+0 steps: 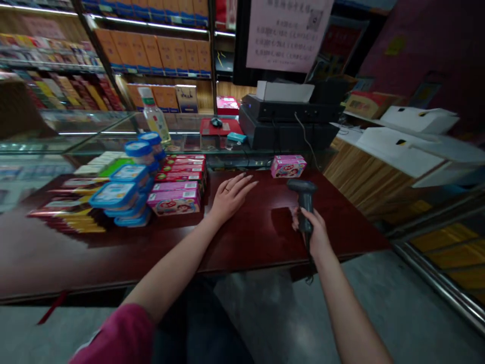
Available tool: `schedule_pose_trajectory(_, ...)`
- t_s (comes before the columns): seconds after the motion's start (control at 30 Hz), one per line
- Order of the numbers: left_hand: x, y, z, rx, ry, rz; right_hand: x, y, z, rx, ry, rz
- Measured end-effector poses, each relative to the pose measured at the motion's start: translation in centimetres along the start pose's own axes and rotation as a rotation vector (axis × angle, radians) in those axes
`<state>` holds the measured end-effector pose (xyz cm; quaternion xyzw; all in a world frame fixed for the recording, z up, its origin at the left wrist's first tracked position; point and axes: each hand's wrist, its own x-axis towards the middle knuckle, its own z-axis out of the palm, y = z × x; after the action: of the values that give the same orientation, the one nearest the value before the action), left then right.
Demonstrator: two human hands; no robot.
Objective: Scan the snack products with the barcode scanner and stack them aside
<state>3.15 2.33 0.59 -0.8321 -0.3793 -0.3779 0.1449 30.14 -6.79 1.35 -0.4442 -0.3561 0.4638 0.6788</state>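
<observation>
My right hand [316, 230] is wrapped round the handle of a dark barcode scanner [302, 186], held above the right part of the dark red counter [242, 237]. A cable hangs down from the scanner's grip. With fingers stretched out, my left hand [231, 194] is over the middle of the counter and holds nothing. Just left of it stand pink cartons [174, 199] and red cartons [185, 164] in a row. A single pink carton [288, 166] sits by itself at the back, beyond the scanner.
Blue-lidded tubs [117, 194] are stacked at the left, beside brown and yellow packets [76, 210]. A clear bottle [155, 116] stands behind them on the glass case. Black equipment [288, 126] under a monitor is at the back; a wood-sided cabinet [371, 167] is at the right.
</observation>
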Motion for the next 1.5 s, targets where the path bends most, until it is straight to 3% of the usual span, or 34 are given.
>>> schedule_pose_trajectory(0.17,-6.4,-4.5,-7.9,0.134,0.053,-0.128,-2.3,1.8,5.4,0.126,-0.098,0.102)
schedule_pose_trajectory(0.27,-9.7,-6.1,-11.5,0.198,0.083,-0.189,-3.6,3.1,9.3,0.166,-0.202,0.157)
schedule_pose_trajectory(0.37,-11.9,-6.7,-13.7,0.209,0.097,-0.264,-4.4,4.2,11.9,0.131,-0.291,0.169)
schedule_pose_trajectory(0.5,-12.7,-6.5,-14.7,0.165,0.070,-0.360,-5.0,4.7,12.5,0.049,-0.327,0.137)
schedule_pose_trajectory(0.6,-12.5,-6.2,-14.7,0.141,-0.009,-0.315,-5.3,4.2,11.9,0.064,-0.305,0.150)
schedule_pose_trajectory(0.7,-12.1,-6.0,-14.3,0.078,-0.125,-0.160,-5.3,3.4,11.0,0.083,-0.272,0.170)
schedule_pose_trajectory(0.87,-10.6,-4.6,-12.1,-0.022,-0.221,0.010,-4.5,2.4,9.0,0.072,-0.230,0.157)
schedule_pose_trajectory(1.03,-6.6,-3.2,-7.0,-0.072,-0.191,0.004,-4.8,2.0,7.4,0.094,-0.221,0.144)
schedule_pose_trajectory(1.2,-3.0,-3.9,-2.8,-0.084,-0.157,-0.049,-5.1,2.4,7.4,0.083,-0.188,0.161)
schedule_pose_trajectory(1.5,-2.7,-4.7,-2.5,-0.020,-0.118,-0.096,-4.6,2.7,7.4,0.074,-0.234,0.147)
